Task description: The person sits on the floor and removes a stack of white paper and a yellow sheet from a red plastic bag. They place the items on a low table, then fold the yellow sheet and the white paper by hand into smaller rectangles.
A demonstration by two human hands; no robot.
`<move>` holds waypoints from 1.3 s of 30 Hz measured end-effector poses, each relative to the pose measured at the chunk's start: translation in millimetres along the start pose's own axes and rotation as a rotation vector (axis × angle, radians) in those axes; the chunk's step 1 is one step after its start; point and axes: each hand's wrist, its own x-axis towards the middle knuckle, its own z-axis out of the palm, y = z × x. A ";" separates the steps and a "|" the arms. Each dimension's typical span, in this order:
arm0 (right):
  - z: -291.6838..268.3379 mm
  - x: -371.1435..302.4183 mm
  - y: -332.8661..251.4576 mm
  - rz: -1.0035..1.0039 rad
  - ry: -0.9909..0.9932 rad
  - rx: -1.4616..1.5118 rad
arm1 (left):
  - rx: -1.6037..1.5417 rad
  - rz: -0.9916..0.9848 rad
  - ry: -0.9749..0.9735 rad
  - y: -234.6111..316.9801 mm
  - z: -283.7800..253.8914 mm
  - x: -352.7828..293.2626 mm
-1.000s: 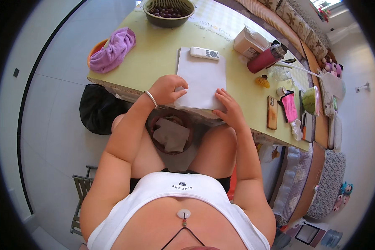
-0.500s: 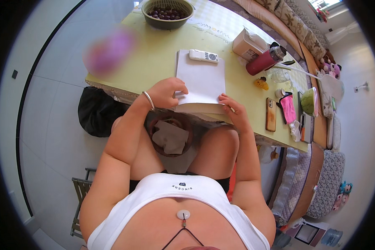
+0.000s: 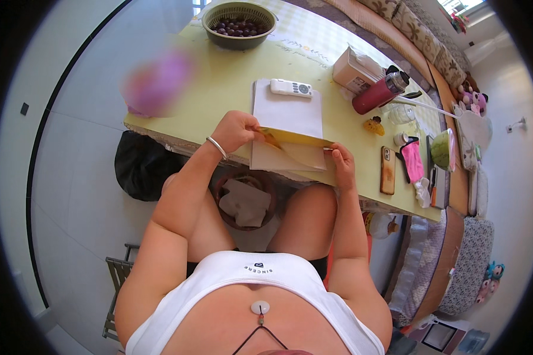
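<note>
Your two hands were nearest, at the near edge of the counter (image 3: 219,77), each pinched narrow on one end of a lifted sheet (image 3: 305,138): the left hand (image 3: 238,130) on its left end, the right hand (image 3: 343,165) on its right. The raised part showed a yellow strip between them; you could not tell whether it was one layer or several. The paper stack (image 3: 287,160) it belonged to lay on the counter, its pale near part bared below the lift, its white far part flat. A phone (image 3: 387,170) lay to the right of your right hand, a pink cloth (image 3: 411,160) just beyond it. A white remote (image 3: 291,88) rested on the stack's far end. Farther right, a dark red bottle (image 3: 379,93) lay by a box (image 3: 352,70); farthest stood a colander (image 3: 237,41) of dark round fruit.
</note>
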 end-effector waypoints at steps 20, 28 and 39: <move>36.7 49.7 17.7 -0.164 0.451 -0.919 | 0.232 0.001 0.406 -6.1 17.7 22.9; 49.8 49.5 10.7 -0.068 0.499 -1.093 | 0.689 0.076 0.497 0.1 30.7 23.2; 51.5 49.4 8.4 -0.058 0.497 -1.085 | 0.799 0.152 0.525 -1.4 34.1 20.4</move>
